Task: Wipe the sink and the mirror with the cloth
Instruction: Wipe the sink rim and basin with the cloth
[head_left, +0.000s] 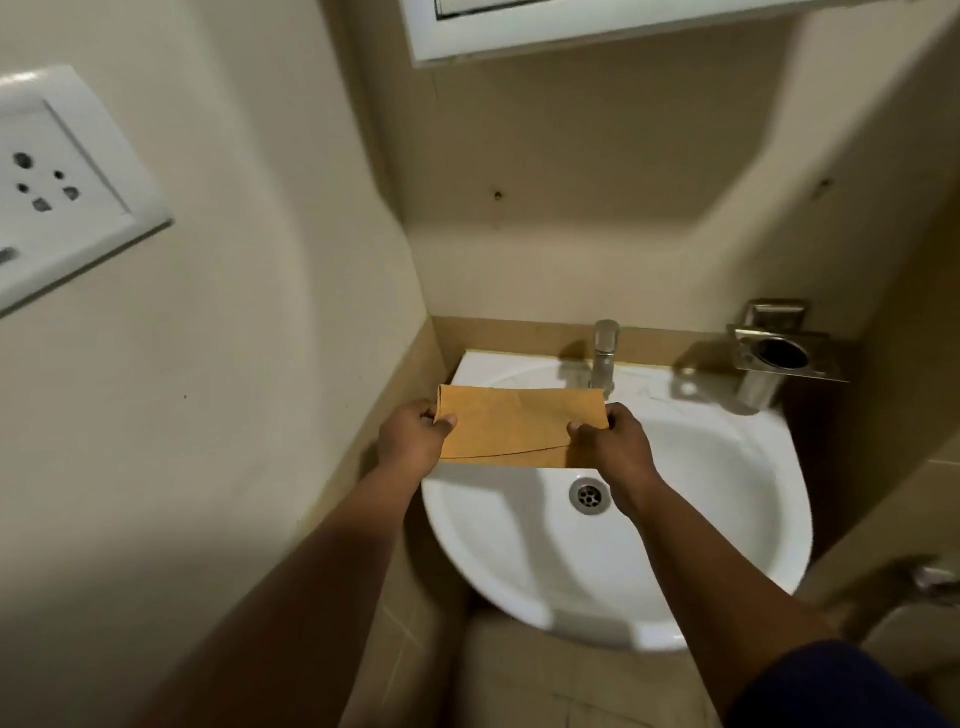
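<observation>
Over the rear left edge of the glossy white oval ceramic sink (675, 519), a folded, matte orange rectangular cloth (519, 428) stretches flat, its ends pinched by the left hand (410, 441) and right hand (613, 447).

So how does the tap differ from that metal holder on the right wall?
The tap is a slim upright column standing on the back of the sink, while the holder is fixed to the wall beside the sink. The tap's top is closed and rounded; the holder is a square plate with an open round hole and a cup below. The cloth reaches up to the tap's foot; the holder stands apart from it. Both are shiny silver metal.
</observation>
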